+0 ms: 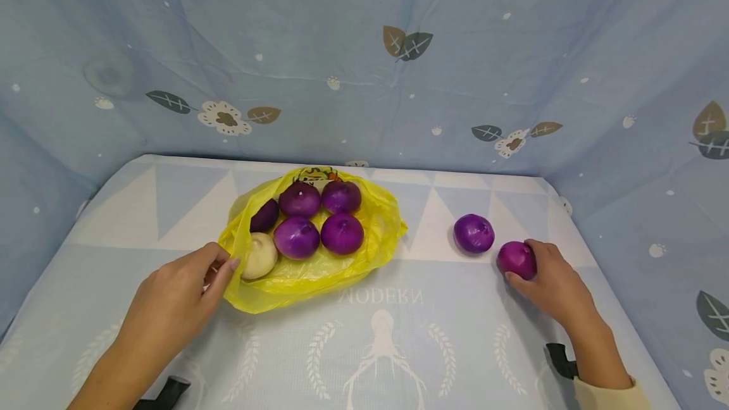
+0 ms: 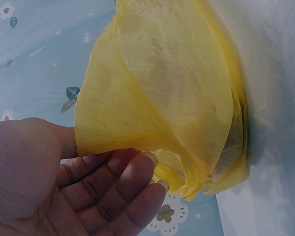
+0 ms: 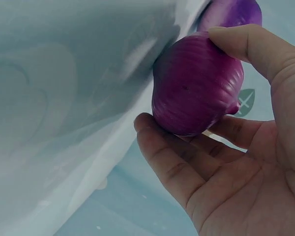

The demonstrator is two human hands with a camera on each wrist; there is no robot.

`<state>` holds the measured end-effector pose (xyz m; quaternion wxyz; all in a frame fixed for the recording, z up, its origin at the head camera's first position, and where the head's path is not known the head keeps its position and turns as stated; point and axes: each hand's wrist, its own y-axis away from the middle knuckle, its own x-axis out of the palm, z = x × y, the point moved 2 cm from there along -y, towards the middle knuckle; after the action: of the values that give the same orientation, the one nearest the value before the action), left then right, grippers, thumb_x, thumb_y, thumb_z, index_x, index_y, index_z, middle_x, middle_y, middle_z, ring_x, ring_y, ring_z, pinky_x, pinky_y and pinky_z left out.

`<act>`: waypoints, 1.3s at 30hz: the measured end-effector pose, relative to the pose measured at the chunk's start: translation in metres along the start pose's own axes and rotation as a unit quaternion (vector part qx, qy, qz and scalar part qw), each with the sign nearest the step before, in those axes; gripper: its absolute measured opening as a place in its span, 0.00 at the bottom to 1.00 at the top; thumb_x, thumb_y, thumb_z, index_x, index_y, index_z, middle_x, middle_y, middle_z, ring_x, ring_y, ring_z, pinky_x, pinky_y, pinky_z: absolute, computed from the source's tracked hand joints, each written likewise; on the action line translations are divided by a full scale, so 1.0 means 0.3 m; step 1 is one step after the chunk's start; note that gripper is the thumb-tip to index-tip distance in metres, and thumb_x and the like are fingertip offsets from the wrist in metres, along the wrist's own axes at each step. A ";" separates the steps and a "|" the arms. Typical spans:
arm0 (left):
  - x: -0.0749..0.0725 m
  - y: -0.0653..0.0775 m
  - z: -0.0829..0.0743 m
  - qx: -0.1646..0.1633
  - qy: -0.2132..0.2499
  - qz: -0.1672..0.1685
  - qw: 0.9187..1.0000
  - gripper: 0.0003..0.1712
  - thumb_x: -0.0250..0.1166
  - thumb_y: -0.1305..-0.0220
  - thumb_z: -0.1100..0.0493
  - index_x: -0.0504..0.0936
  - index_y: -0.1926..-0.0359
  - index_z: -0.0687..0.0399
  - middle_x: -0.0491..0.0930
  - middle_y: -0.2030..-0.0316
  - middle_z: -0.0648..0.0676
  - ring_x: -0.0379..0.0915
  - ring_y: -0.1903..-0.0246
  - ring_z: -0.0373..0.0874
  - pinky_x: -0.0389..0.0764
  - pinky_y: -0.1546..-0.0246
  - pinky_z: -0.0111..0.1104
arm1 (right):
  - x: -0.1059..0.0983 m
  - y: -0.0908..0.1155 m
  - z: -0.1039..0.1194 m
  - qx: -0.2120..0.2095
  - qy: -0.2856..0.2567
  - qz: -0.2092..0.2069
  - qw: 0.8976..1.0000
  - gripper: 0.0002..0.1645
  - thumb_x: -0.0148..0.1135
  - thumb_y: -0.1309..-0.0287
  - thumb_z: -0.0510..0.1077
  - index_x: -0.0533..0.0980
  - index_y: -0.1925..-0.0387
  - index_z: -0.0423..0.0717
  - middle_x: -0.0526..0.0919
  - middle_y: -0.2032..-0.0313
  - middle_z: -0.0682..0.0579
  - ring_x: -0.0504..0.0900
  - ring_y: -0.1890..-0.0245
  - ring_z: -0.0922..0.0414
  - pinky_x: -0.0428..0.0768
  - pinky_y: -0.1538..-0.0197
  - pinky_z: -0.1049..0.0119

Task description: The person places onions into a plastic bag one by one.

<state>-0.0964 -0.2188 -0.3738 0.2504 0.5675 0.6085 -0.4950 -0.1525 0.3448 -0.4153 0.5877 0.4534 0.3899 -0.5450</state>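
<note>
My left hand [image 1: 176,296] pinches the left edge of a yellow plastic bag [image 1: 319,280] between thumb and fingers; the left wrist view shows the bag's thin wall [image 2: 152,88] drawn over the thumb. Inside the spread bag lie several purple onions [image 1: 297,237] and one cream-white onion [image 1: 261,255] near the held edge. At the right, my right hand [image 1: 552,283] grips a purple-red onion [image 1: 516,260] at the table, thumb on one side and fingers on the other. The right wrist view shows its ribbed skin and small pointed tip. Beside it sits another purple onion [image 1: 474,233].
A pale blue and white patterned cloth covers the table [image 1: 455,334]. Blue fabric [image 1: 353,81] with leaves and flowers hangs behind and at the sides. Black strap-like pieces [image 1: 560,360] show near each wrist.
</note>
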 end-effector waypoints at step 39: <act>0.002 -0.007 -0.006 -0.003 -0.002 0.005 1.000 0.09 0.72 0.32 0.58 0.79 0.63 0.52 0.74 0.76 0.43 0.63 0.80 0.38 0.67 0.78 0.35 | -0.151 0.068 0.389 -0.192 -0.021 -0.076 0.978 0.46 0.80 0.43 0.49 0.66 0.31 0.36 0.76 0.40 0.38 0.81 0.46 0.41 0.85 0.54 0.41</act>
<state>-0.0982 -0.2168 -0.3728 0.2559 0.5683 0.6068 -0.4934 -0.1412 0.2459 -0.3367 0.6287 0.2898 0.5084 -0.5122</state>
